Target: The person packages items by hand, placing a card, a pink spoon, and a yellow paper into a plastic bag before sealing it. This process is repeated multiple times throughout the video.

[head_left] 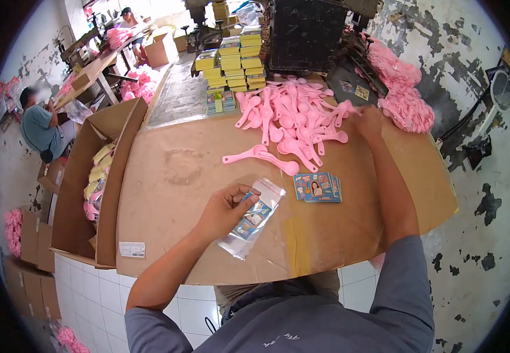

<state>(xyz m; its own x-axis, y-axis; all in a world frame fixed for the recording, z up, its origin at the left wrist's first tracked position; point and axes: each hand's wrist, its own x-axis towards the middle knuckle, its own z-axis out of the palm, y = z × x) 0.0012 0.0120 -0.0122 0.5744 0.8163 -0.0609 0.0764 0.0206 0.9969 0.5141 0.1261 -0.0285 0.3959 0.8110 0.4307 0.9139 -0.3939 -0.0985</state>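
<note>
Against the table's left edge stands an open cardboard box (126, 134), pink and yellow things inside. A white label (132, 249) sits at the table's near left corner. Toward the far left corner rise stacks of cards (231, 62). My left hand (231, 206), above the table near the middle of its near edge, pinches a clear plastic bag (265, 203) with blue cards (252, 219) inside. Beyond it lie a few pink measuring spoons (261, 154), just in front of a big spoon heap (290, 112) toward the far edge. Right of the bag, a pile of blue picture cards (317, 188) lies flat. My right hand (368, 122) is at the heap's right side, by one pink spoon (344, 110); I cannot tell whether my fingers grip it. Pink bundles (405, 109) lie by the far right corner.
</note>
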